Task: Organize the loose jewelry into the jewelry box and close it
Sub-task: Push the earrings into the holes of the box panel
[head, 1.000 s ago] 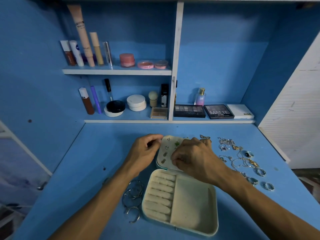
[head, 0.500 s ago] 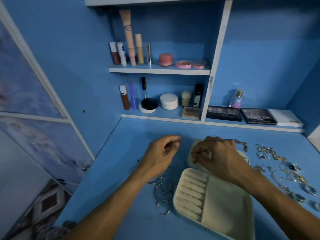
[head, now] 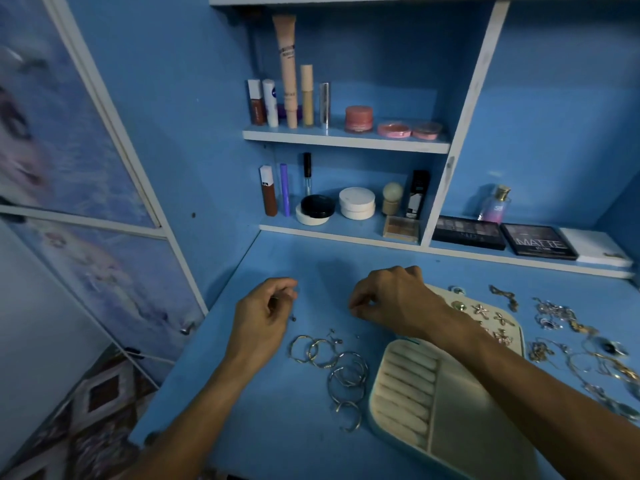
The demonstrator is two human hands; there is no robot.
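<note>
The cream jewelry box lies open on the blue desk. Its base (head: 408, 386) has ring rolls, and its lid panel (head: 516, 327) holds several star and stud earrings. My left hand (head: 263, 317) hovers left of the box with curled fingers, pinching a thin metal earring piece. My right hand (head: 391, 299) is over bare desk beside the lid, thumb and forefinger pinched on something tiny that I can barely make out. Several hoop earrings (head: 332, 362) lie between my forearms. A small stud (head: 293, 318) rests by my left fingertips. Loose rings and chains (head: 571, 337) are spread to the right.
Cosmetics fill the shelves (head: 346, 140) behind the desk, with eyeshadow palettes (head: 502, 237) at the back edge. The desk's left edge (head: 194, 341) drops off beside a patterned door panel (head: 86, 168). The blue wall closes the left side.
Both hands left the lid and moved left over the bare desk. My head turned left, so the box and loose jewelry now sit further right in view.
</note>
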